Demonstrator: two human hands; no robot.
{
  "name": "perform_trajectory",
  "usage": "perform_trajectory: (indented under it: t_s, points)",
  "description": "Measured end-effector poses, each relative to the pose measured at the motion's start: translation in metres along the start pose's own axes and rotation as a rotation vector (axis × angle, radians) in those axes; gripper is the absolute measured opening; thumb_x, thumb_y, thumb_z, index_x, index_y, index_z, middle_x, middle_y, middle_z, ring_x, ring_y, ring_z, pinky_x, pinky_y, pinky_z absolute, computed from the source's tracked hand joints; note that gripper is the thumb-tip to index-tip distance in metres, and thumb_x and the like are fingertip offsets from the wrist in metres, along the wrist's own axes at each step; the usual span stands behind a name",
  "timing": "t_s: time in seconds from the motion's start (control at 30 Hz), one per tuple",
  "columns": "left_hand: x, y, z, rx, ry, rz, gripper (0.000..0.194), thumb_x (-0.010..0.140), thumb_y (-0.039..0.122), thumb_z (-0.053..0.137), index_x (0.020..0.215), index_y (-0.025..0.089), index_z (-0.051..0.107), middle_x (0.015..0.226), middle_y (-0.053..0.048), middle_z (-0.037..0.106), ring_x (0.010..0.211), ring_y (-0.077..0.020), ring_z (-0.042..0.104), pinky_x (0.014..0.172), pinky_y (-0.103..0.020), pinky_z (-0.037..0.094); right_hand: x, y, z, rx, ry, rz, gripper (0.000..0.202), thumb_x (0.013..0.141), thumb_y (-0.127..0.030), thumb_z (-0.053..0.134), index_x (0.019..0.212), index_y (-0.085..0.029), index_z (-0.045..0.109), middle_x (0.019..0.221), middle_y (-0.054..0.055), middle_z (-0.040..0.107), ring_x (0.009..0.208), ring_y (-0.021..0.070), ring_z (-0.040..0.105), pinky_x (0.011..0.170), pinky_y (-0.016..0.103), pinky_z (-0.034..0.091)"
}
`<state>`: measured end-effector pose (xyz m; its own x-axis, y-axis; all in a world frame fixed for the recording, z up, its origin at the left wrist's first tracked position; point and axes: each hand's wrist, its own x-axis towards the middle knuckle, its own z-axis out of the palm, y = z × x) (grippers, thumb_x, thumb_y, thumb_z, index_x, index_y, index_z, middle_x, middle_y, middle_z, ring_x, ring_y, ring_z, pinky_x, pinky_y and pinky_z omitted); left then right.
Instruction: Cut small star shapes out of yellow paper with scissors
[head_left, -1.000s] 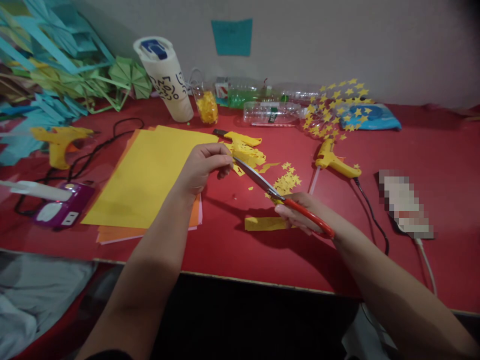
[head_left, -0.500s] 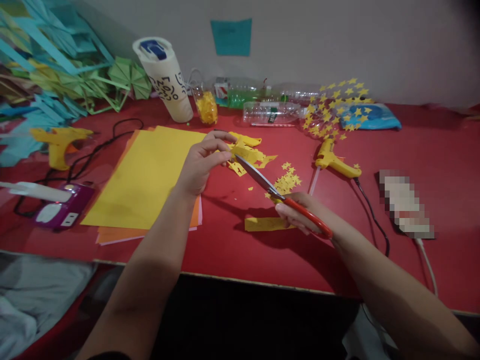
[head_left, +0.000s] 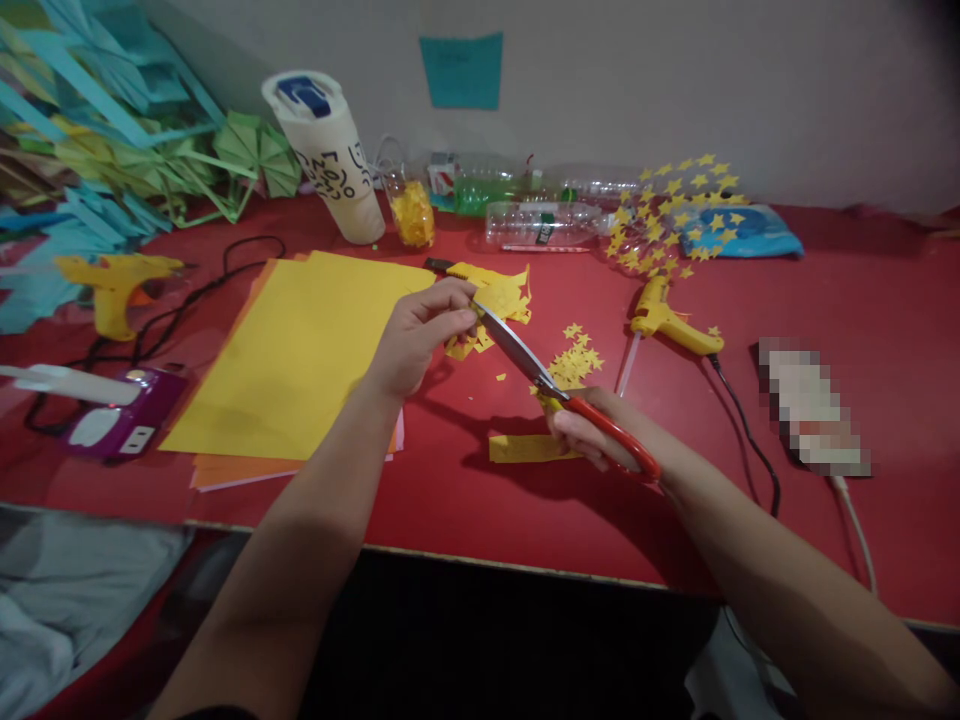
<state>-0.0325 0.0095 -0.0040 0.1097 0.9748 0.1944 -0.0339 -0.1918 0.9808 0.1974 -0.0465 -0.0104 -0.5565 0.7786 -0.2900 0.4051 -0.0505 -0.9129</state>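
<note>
My left hand [head_left: 429, 335] is closed, its thumb and fingertips pinching a small piece of yellow paper [head_left: 475, 314] that they mostly hide. The tip of a pair of scissors [head_left: 517, 350] reaches right up to those fingertips. My right hand [head_left: 592, 430] is wrapped round the scissors' red handle, with the blades pointing up and left. Behind the left hand lie yellow paper scraps [head_left: 504, 292] with cut-outs. A heap of small yellow paper stars [head_left: 576, 362] lies beyond the right hand, and a yellow paper strip [head_left: 525, 448] lies partly beneath it.
Yellow sheets [head_left: 300, 340] are stacked on the red table [head_left: 450, 500] at left. Glue guns [head_left: 120, 290] lie at both sides. A white tumbler [head_left: 330, 160], a jar of yellow pieces [head_left: 412, 215] and plastic bottles [head_left: 540, 222] line the wall. A phone [head_left: 814, 405] is at right.
My left hand has shifted slightly right. The larger yellow paper seen at its fingertips no longer shows there, and the scraps behind lie differently. My right hand with the scissors has barely moved.
</note>
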Motion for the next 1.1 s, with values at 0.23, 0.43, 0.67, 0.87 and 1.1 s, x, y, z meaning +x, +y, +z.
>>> perform_trajectory:
  t_s: [0.23,0.43,0.67,0.87,1.1]
  points:
    - [0.000,-0.001,0.000,0.090,0.002,0.066,0.016,0.066,0.027,0.063,0.053,0.019,0.057,0.077,-0.003,0.057,0.081,-0.0147,0.054,0.077,-0.029,0.047,0.001,0.001,0.002,0.017,0.008,0.015,0.052,0.081,-0.069,0.052,0.063,-0.020,0.049,0.040,-0.006,0.045,0.036,0.0087,0.043,0.045,0.025,0.036]
    - [-0.001,0.002,0.001,0.208,0.008,0.149,0.019,0.068,0.025,0.063,0.053,0.020,0.054,0.072,-0.002,0.057,0.085,-0.0170,0.055,0.083,-0.033,0.046,0.000,-0.007,0.006,0.014,0.052,0.051,0.049,0.080,-0.065,0.055,0.061,-0.021,0.046,0.043,-0.007,0.043,0.036,0.0075,0.040,0.043,0.024,0.033]
    - [-0.002,0.001,0.002,0.189,0.020,0.163,0.022,0.070,0.027,0.064,0.052,0.020,0.054,0.068,-0.002,0.054,0.083,-0.0167,0.055,0.082,-0.033,0.046,0.000,-0.005,0.004,-0.021,0.054,0.037,0.049,0.080,-0.065,0.055,0.060,-0.021,0.044,0.041,-0.007,0.041,0.036,0.0075,0.040,0.042,0.024,0.030]
    - [-0.002,0.000,0.001,0.165,0.022,0.160,0.021,0.069,0.025,0.064,0.052,0.019,0.055,0.071,-0.001,0.056,0.079,-0.0151,0.055,0.080,-0.032,0.047,0.004,-0.003,0.006,-0.001,0.071,0.055,0.046,0.079,-0.059,0.055,0.057,-0.021,0.042,0.040,-0.007,0.042,0.033,0.0062,0.038,0.040,0.023,0.033]
    - [-0.002,0.001,0.001,0.166,0.016,0.151,0.020,0.069,0.026,0.064,0.052,0.019,0.057,0.068,-0.001,0.054,0.080,-0.0157,0.055,0.080,-0.032,0.046,0.005,-0.001,0.008,0.016,0.090,0.094,0.045,0.077,-0.057,0.057,0.055,-0.021,0.043,0.040,-0.007,0.045,0.030,0.0051,0.037,0.037,0.022,0.033]
